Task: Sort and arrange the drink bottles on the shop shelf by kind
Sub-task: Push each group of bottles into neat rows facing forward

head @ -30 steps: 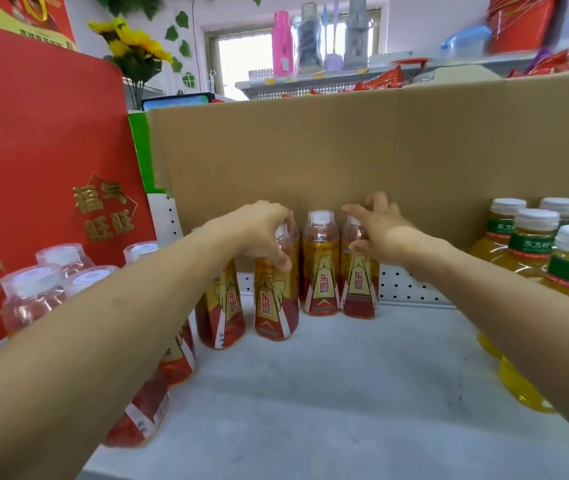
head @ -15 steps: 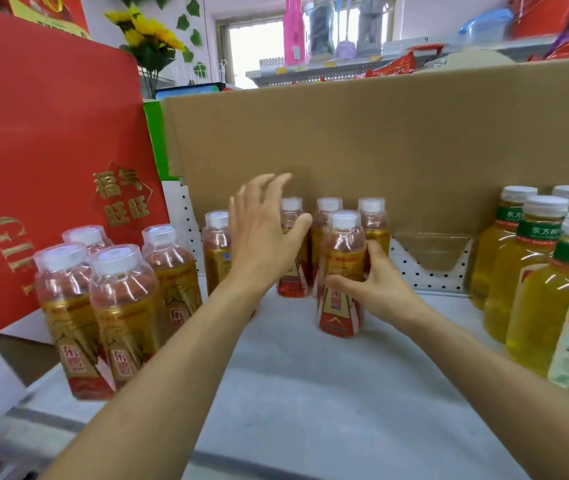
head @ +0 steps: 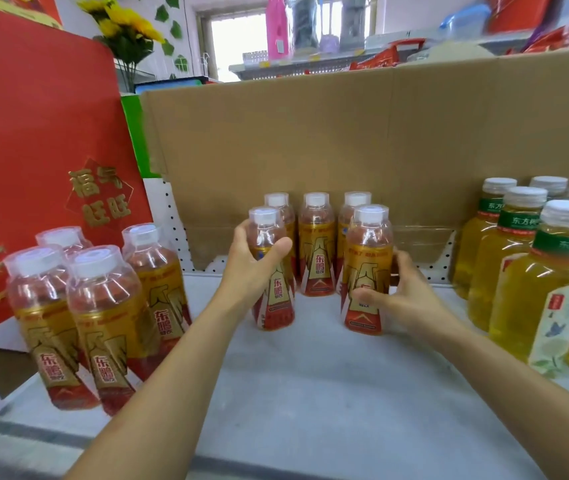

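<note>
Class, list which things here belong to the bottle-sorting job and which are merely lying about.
Job: left hand, right hand, each gripping a red-and-gold-labelled clear plastic bottle; green-labelled yellow drink bottles; grey shelf.
Lying about: red gift box, brown cardboard sheet, yellow flowers.

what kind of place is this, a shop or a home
Most likely a small shop: matching red-and-gold drink bottles stand in rows on a shelf beside green-labelled bottles, with a red gift box at the left.
</note>
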`<state>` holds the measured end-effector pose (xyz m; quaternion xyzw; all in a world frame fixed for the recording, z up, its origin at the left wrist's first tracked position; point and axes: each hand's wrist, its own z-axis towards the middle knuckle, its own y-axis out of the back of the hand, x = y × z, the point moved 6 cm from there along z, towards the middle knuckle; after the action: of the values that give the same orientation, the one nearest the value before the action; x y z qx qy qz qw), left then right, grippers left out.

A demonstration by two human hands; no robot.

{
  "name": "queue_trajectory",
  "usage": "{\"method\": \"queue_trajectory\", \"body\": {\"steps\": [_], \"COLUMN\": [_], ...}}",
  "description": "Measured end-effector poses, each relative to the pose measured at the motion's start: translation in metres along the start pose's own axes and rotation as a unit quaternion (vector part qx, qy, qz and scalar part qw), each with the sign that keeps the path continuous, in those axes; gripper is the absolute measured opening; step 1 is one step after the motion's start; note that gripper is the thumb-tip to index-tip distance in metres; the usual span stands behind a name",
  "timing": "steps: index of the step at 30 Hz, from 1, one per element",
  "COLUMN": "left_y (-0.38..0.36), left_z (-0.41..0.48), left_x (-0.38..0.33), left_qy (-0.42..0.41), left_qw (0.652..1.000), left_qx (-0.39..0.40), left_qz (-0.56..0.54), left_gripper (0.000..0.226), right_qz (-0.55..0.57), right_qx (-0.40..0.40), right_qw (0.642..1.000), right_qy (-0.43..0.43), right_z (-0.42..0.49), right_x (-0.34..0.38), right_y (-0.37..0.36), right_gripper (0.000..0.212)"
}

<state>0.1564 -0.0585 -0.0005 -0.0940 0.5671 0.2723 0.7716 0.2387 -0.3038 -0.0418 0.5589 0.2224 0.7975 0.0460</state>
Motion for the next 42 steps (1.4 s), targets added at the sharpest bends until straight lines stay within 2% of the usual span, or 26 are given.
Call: {"method": "queue_trajectory", "body": {"steps": [3, 5, 8, 17, 19, 22, 25, 27, 29, 31, 32, 34, 36, 38, 39, 40, 42], "left_y": [-0.031, -0.043, -0.05, -0.051, -0.05, -0.032, 0.005, 0.037, 0.073, 0.111, 0.131, 0.17, 0.204, 0.219, 0.22, 0.22, 0.221], "left_z": [-0.015, -0.027, -0.034, -0.04, -0.046, -0.064, -0.1, -0.128, -0.152, -0.17, -0.177, -0.183, -0.177, -0.166, -0.161, -0.157, -0.151], "left_x": [0.014, 0.032, 0.048, 0.045, 0.031, 0.0, -0.032, -0.052, -0.062, -0.061, -0.057, -0.041, -0.014, 0.011, 0.021, 0.03, 0.045], "left_qy": [0.007, 0.017, 0.037, 0.05, 0.047, 0.001, -0.108, -0.212, -0.297, -0.324, -0.311, -0.243, -0.116, 0.007, 0.04, 0.057, 0.06], "left_qw": [0.994, 0.99, 0.987, 0.985, 0.982, 0.982, 0.971, 0.947, 0.906, 0.876, 0.875, 0.899, 0.936, 0.967, 0.98, 0.987, 0.99], "left_qx": [0.107, 0.137, 0.153, 0.15, 0.148, 0.101, 0.022, -0.036, -0.114, -0.209, -0.251, -0.304, -0.305, -0.228, -0.173, -0.125, -0.077], "left_qz": [-0.001, 0.016, 0.043, 0.074, 0.107, 0.158, 0.212, 0.239, 0.279, 0.29, 0.272, 0.199, 0.134, 0.11, 0.092, 0.083, 0.106], "left_gripper": [0.082, 0.095, 0.104, 0.09, 0.084, 0.076, 0.061, 0.048, 0.039, 0.041, 0.046, 0.058, 0.067, 0.077, 0.08, 0.078, 0.069], "right_qz": [-0.017, -0.026, -0.024, -0.005, 0.004, -0.051, -0.071, -0.048, -0.01, 0.011, 0.019, 0.037, 0.047, 0.016, -0.009, -0.033, -0.053], "right_qx": [0.009, 0.006, 0.006, 0.018, -0.005, -0.115, -0.175, -0.148, -0.069, 0.027, 0.076, 0.157, 0.175, 0.116, 0.081, 0.049, 0.01], "right_qw": [1.0, 0.999, 1.0, 1.0, 0.999, 0.984, 0.951, 0.947, 0.957, 0.964, 0.966, 0.964, 0.968, 0.982, 0.987, 0.989, 0.99], "right_qy": [-0.018, -0.019, -0.018, -0.002, 0.031, 0.125, 0.244, 0.28, 0.281, 0.263, 0.248, 0.212, 0.176, 0.147, 0.139, 0.135, 0.133], "right_z": [-0.006, -0.005, -0.002, -0.006, -0.012, -0.024, -0.043, -0.055, -0.067, -0.081, -0.089, -0.105, -0.116, -0.124, -0.128, -0.131, -0.133], "right_x": [-0.012, -0.015, -0.019, -0.017, -0.006, 0.027, 0.076, 0.106, 0.131, 0.153, 0.162, 0.174, 0.181, 0.184, 0.185, 0.186, 0.184], "right_y": [-0.009, -0.01, -0.011, -0.014, -0.011, 0.005, 0.008, -0.005, -0.034, -0.077, -0.1, -0.148, -0.187, -0.214, -0.223, -0.23, -0.234], "right_gripper": [0.074, 0.079, 0.082, 0.077, 0.08, 0.081, 0.064, 0.052, 0.042, 0.045, 0.05, 0.065, 0.083, 0.094, 0.095, 0.094, 0.086]}}
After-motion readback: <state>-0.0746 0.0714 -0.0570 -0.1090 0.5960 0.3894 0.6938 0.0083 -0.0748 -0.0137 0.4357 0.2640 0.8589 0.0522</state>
